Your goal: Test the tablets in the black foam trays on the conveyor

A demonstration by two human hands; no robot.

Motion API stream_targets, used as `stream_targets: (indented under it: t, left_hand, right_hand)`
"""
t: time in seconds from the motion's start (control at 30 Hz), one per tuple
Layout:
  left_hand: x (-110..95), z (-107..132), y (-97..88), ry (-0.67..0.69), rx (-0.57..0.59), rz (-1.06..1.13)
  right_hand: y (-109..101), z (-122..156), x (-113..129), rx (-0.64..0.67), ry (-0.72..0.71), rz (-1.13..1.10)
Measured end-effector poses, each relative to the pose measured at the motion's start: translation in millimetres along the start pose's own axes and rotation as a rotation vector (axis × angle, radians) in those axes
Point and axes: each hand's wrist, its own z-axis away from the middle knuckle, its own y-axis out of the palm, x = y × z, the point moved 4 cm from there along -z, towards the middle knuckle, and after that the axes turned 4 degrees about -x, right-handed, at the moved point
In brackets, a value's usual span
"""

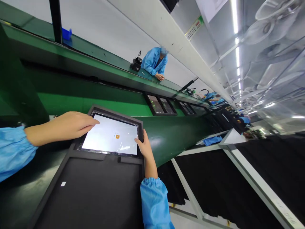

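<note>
A tablet (109, 135) with a lit white screen and a small orange icon lies in the upper compartment of a black tray (95, 187). My left hand (69, 125) reaches in from the left, with a stretched fingertip on the screen's upper left corner. Its other fingers are partly hidden. My right hand (144, 147) grips the tray's right rim, with the thumb over the tablet's edge and the other fingers outside the rim. In the lower compartment lies a small white piece (63, 183) and no tablet.
A green conveyor belt (176, 133) runs away to the right. Farther along it lie black trays with tablets (160, 105). Behind the belt, a person in blue (154, 62) leans on a green shelf (102, 58) beside a black device (136, 63). A metal frame (252, 171) stands at right.
</note>
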Motion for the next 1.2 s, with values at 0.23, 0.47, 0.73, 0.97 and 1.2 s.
stream_targets:
  t: [0.23, 0.47, 0.73, 0.97, 1.2]
  left_hand:
    - [8, -2, -0.5, -0.053, 0.043, 0.013]
    - [13, -6, 3.6, -0.085, 0.053, 0.051]
    - [10, -6, 1.2, -0.039, 0.041, 0.068]
    - [7, -7, -1.6, 0.073, 0.024, -0.01]
    - [11, -6, 34.2, 0.043, 0.086, -0.012]
  right_hand:
    - [-1, 9, -2, 0.136, 0.036, -0.157]
    - [-4, 12, -3, 0.198, 0.046, -0.169]
    - [-2, 10, 3, 0.201, 0.046, -0.196]
    - [-4, 11, 4, 0.302, 0.006, -0.263]
    - [-3, 10, 0, 0.265, 0.009, -0.301]
